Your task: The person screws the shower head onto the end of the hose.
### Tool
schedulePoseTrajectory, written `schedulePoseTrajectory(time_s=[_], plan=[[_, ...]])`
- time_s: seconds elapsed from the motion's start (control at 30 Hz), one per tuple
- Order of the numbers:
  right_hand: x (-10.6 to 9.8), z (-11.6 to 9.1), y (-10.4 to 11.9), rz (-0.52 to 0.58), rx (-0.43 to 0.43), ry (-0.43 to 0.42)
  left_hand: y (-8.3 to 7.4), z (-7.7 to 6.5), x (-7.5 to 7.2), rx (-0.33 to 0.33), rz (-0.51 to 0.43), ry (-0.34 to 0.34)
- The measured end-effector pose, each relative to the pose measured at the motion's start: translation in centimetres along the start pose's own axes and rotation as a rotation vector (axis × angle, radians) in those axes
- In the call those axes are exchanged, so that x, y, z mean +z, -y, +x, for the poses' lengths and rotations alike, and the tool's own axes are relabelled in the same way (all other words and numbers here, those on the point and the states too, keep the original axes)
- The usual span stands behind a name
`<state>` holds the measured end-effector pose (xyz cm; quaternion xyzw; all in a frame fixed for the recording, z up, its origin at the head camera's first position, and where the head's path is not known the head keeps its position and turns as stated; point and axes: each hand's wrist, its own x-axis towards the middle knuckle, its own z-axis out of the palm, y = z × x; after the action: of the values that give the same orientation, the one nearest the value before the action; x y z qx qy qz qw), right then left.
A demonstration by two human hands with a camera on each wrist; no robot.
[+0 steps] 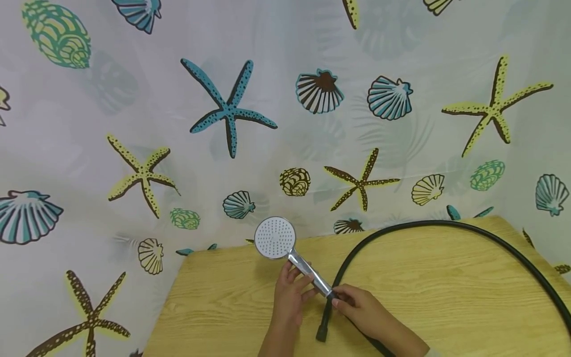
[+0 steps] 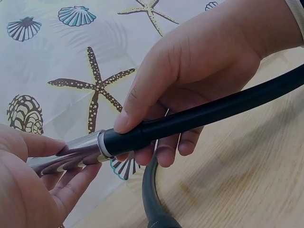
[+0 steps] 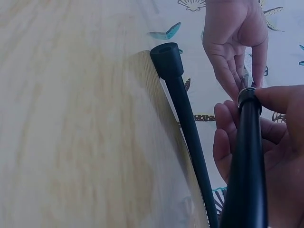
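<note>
A chrome shower head point(image 1: 275, 238) with a round white spray face tilts up to the left above the table. My left hand point(image 1: 291, 292) grips its chrome handle point(image 1: 311, 273), thumb on one side and fingers on the other. At the handle's lower end sits the collar of a black hose point(image 2: 126, 140), against the silver rim. My right hand point(image 1: 362, 308) pinches that collar between thumb and fingers. The hose's other end point(image 3: 167, 59), a wider black fitting with an opening, hangs loose beside the right hand.
The hose loops in a wide arc point(image 1: 428, 223) over the right side of the wooden table point(image 1: 214, 297). Behind it hangs a pale curtain point(image 1: 276, 39) printed with shells and starfish, which also covers the left and right sides.
</note>
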<state>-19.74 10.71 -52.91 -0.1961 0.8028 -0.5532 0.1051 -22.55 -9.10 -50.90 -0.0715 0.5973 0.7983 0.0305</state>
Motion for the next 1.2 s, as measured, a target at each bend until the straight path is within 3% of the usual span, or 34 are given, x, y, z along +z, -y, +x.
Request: schedulePoseTrajectory(time_s=[0.33,0.67,1.2], plan=[[-0.01,0.06,0.38,-0.071,-0.022,-0.044,-0.27,0.05,0.16,0.014,-0.015,-0.015],[0.30,-0.03,0.81,-0.132,-0.046,-0.196,-0.21,0.06,0.23,0.020,-0.014,-0.030],[0.50,-0.28,1.02,-0.166,-0.003,-0.213,0.12,0.08,0.16,0.021,-0.009,-0.037]])
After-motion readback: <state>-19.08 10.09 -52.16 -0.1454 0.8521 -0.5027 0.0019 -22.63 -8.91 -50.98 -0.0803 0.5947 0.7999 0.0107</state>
